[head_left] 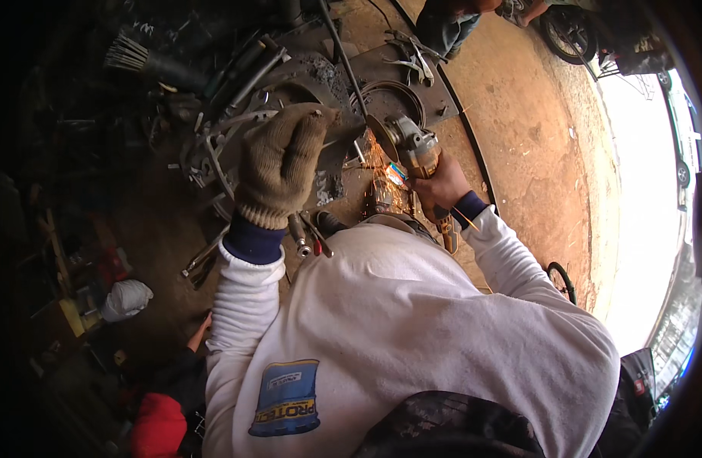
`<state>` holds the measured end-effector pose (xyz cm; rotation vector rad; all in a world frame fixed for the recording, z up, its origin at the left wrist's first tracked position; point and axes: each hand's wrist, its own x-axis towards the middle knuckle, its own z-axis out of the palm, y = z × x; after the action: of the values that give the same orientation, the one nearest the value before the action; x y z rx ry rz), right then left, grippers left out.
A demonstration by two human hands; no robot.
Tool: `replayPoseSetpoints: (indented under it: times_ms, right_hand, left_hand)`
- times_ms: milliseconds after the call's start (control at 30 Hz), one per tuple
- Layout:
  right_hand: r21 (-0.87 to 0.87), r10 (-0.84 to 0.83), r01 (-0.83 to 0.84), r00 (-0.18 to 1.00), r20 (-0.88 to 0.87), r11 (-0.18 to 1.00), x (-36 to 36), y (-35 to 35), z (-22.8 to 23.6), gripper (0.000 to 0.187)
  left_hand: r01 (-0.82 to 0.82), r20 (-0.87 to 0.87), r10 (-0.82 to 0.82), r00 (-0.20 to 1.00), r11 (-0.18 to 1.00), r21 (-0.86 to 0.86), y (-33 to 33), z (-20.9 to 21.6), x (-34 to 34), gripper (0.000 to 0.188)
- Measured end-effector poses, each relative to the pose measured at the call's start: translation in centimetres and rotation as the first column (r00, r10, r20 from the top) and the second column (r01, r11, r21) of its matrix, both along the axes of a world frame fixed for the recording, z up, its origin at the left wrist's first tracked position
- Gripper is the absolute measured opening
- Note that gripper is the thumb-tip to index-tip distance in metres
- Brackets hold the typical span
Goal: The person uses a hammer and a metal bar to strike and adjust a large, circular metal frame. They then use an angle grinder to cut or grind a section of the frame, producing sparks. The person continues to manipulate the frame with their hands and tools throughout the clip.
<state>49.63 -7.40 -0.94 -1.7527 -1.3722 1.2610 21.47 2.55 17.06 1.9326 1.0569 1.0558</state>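
Observation:
My right hand [445, 183], bare, is wrapped round an angle grinder [421, 153]. The grinder's disc [382, 137] stands at the lower end of a long dark rod [339, 49]. Orange sparks [388, 187] spray down from the disc toward my body. To the left, my left hand [281, 164] wears a thick knitted glove and is closed, its fingers pressed together near the disc. Whatever it may grip is hidden by the glove. A dark metal work surface [435, 95] lies under both hands.
Locking pliers [416, 65] and a coil of wire [391, 99] lie on the metal surface. At upper left is a brush [133, 55] among cluttered tools. A motorcycle wheel [568, 34] stands at upper right. A person in a red head covering [159, 426] is at lower left.

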Motion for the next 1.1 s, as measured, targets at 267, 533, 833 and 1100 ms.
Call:
replayPoseSetpoints:
  times_ms: [267, 533, 833, 1100]
  right_hand:
    - [-0.066, 0.005, -0.001, 0.998, 0.058, 0.998, -0.6, 0.4, 2.1, 0.074]
    - [-0.043, -0.022, 0.023, 1.0, 0.01, 0.999, -0.7, 0.2, 1.4, 0.073]
    - [-0.01, -0.007, 0.008, 0.997, 0.08, 1.0, -0.4, 0.4, 1.0, 0.077]
    - [0.026, 0.003, -0.005, 0.995, 0.097, 1.0, -0.5, 0.4, 1.7, 0.076]
  left_hand:
    - [0.002, -0.028, 0.0, 1.0, 0.999, 0.049, 0.0, -0.1, -0.2, 0.026]
    - [-0.001, -0.049, 0.006, 0.999, 0.996, 0.094, -0.3, -0.1, -0.2, 0.024]
    - [0.006, -0.017, -0.005, 1.0, 0.997, 0.075, -0.3, -0.5, -0.3, 0.027]
    - [0.025, -0.001, -0.025, 1.0, 0.978, 0.207, 0.0, -0.8, -0.2, 0.026]
